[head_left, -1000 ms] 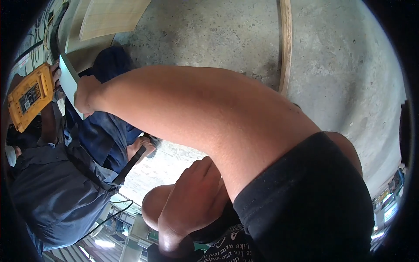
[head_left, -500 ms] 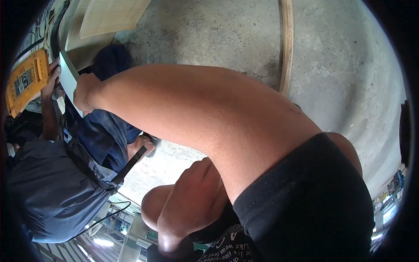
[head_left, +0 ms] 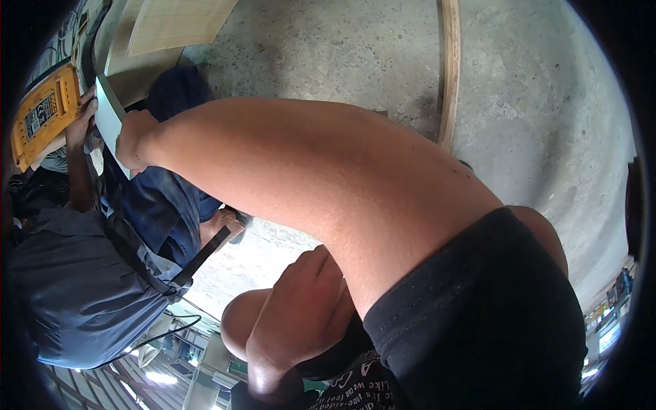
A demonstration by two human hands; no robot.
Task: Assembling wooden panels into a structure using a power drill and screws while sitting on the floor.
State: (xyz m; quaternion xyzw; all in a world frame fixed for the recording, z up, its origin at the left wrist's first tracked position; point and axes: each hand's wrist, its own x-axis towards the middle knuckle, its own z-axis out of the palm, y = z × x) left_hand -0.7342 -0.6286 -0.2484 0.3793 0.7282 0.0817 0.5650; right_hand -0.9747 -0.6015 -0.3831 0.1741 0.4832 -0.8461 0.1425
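Observation:
Across the view stretches my right arm, and my right hand closes on the near edge of a narrow white board at the left. Against the board's other side is a co-worker's hand, next to a yellow plastic case-like device with a dark label. What exactly that hand grips is hard to make out. Low in the middle, my left hand rests back upward beside my bent knee. Its fingers curl down out of sight, partly behind my right arm.
The co-worker, in dark clothes, sits or crouches at the left. Light wooden panels lean at the upper left. A long wooden strip lies on the concrete floor. A black cable hangs at the lower left.
The yellow device and the white board have shifted very slightly right, and the co-worker has moved a little up the view. My right hand keeps its hold; my left hand stays put.

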